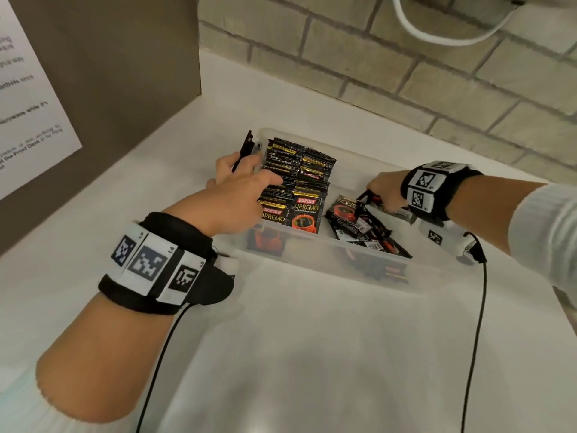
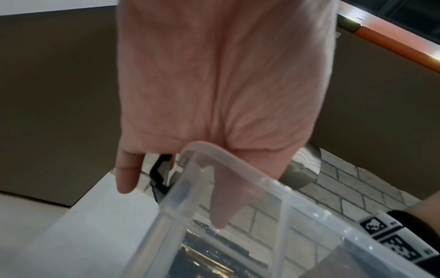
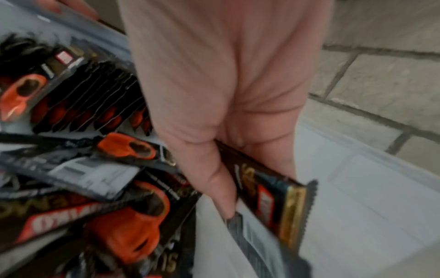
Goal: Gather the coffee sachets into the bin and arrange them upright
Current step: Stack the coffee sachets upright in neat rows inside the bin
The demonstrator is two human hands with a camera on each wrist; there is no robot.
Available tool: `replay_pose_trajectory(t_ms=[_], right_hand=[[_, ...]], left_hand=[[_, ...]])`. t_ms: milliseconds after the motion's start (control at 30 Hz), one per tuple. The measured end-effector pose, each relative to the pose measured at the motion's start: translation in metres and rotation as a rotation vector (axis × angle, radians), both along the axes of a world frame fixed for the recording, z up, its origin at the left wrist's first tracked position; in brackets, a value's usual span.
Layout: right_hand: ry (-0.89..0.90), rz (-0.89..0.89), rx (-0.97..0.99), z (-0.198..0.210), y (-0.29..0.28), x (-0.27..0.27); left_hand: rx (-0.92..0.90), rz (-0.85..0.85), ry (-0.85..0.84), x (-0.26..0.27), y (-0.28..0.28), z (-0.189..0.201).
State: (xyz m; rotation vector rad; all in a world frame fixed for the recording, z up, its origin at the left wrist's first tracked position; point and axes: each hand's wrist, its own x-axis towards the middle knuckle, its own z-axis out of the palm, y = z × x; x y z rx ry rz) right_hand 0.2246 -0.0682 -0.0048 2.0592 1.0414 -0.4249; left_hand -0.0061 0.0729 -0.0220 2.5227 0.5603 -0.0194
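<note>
A clear plastic bin [image 1: 359,155] stands on the white counter. A dense row of black Kopiko sachets [image 1: 296,182] stands upright in its left half. Loose sachets [image 1: 362,229] lie in a heap in the right half. My left hand [image 1: 246,182] straddles the bin's left end [image 2: 238,169]. Its thumb [image 2: 221,203] presses on the upright row, and its straight fingers hang outside by a black latch [image 2: 158,176]. My right hand [image 1: 382,190] is down in the right half. It pinches sachets [image 3: 273,197] between thumb and fingers, beside the heap [image 3: 107,188].
A brown panel [image 1: 109,89] with a white printed notice [image 1: 28,98] rises close on the left. A brick wall [image 1: 406,73] runs behind the bin, with a white cable [image 1: 437,39] looping above. Bare white counter [image 1: 312,354] stretches in front.
</note>
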Motion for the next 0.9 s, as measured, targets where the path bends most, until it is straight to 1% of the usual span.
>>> replay_pose_trajectory(t_ms=[133, 267, 333, 367, 433, 467, 500, 567, 633, 667, 700, 733, 767, 833, 900], right_hand=[[-0.005, -0.058, 0.118, 0.028, 0.001, -0.003], [0.07, -0.132, 0.335, 0.063, -0.006, -0.014], [0.12, -0.148, 0.503, 0.076, -0.013, -0.025], [0.179, -0.17, 0.616, 0.08, -0.017, -0.03], [0.369, -0.254, 0.895, 0.083, -0.025, -0.042], [0.476, -0.306, 1.036, 0.083, -0.028, -0.048], [0.602, -0.358, 1.177, 0.081, -0.031, -0.056], [0.92, -0.469, 1.446, 0.074, -0.035, -0.074], [1.191, -0.558, 1.628, 0.064, -0.033, -0.086], [1.274, -0.591, 1.694, 0.057, -0.032, -0.089], [1.321, -0.62, 1.741, 0.052, -0.03, -0.093], [1.33, -0.652, 1.778, 0.046, -0.028, -0.094], [1.309, -0.68, 1.808, 0.041, -0.027, -0.096], [1.194, -0.719, 1.878, 0.032, -0.023, -0.098], [1.045, -0.748, 1.938, 0.024, -0.019, -0.098]], left_hand=[[0.083, -0.021, 0.061, -0.001, -0.002, 0.009], [0.162, -0.033, 0.097, 0.001, -0.003, 0.019], [0.185, -0.029, 0.074, 0.006, -0.004, 0.028], [0.19, -0.037, 0.042, 0.01, -0.005, 0.034], [0.167, -0.063, -0.053, 0.018, -0.011, 0.046], [0.102, -0.071, -0.106, 0.024, -0.015, 0.052], [-0.006, -0.076, -0.16, 0.028, -0.02, 0.057], [-0.25, -0.067, -0.23, 0.04, -0.029, 0.062], [-0.502, -0.068, -0.257, 0.046, -0.035, 0.062], [-0.657, -0.088, -0.275, 0.049, -0.038, 0.061], [-0.809, -0.099, -0.292, 0.05, -0.04, 0.059], [-0.934, -0.1, -0.308, 0.051, -0.042, 0.058], [-1.016, -0.09, -0.331, 0.051, -0.044, 0.057], [-1.071, -0.064, -0.384, 0.052, -0.045, 0.054], [-1.062, -0.017, -0.423, 0.052, -0.044, 0.049]])
